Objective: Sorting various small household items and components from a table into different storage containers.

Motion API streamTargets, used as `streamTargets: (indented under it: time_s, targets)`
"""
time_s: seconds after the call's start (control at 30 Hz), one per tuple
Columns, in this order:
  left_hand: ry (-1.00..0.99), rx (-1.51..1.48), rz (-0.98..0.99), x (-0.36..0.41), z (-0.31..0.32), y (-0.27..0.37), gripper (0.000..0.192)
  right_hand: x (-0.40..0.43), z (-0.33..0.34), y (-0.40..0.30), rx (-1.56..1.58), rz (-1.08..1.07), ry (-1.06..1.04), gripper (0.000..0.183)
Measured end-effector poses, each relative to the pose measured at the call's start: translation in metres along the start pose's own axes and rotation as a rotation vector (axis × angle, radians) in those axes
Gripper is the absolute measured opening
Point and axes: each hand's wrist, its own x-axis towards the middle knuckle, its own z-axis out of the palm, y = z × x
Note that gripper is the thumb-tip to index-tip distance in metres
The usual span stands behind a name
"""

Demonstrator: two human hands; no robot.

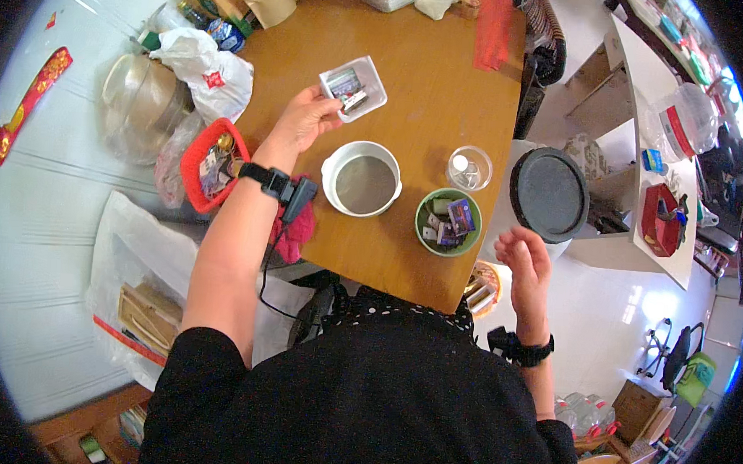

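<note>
My left hand point(308, 118) grips the near left side of a square white plastic container point(371, 88), tilted above the wooden table. Small printed packets point(346, 87) lie inside it. My right hand point(526, 265) hangs in the air past the table's right edge, fingers apart and slightly curled, holding nothing. Between the hands stands a round white pot point(331, 189) with two small handles and a grey inside bottom. To its right is a green bowl point(419, 229) with several small packets. Behind that bowl sits a clear plastic cup point(487, 170) with a white round piece and small items in it.
Left of the table are a red basket point(191, 181) of small items and a white plastic bag point(224, 89). A dark round lid point(550, 194) tops a bucket at the right. An orange basket point(493, 282) is below the table's right edge. A red cloth point(492, 40) lies far right.
</note>
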Motion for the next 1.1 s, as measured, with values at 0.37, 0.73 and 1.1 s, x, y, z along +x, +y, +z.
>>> streamTargets:
  time_s: [0.37,0.73,1.1]
  targets:
    - [-0.031,1.139,0.241,0.038,0.009,-0.022,0.060,-0.039,-0.040,0.025,-0.114,0.046,0.414,0.020]
    - [0.120,1.378,0.966,0.039,0.003,-0.029,0.055,-0.021,-0.024,0.030,-0.370,-0.011,0.282,0.015]
    - [0.353,0.019,-0.163,0.066,-0.066,-0.062,0.028,0.020,-0.035,0.094,-0.585,0.076,0.197,0.029]
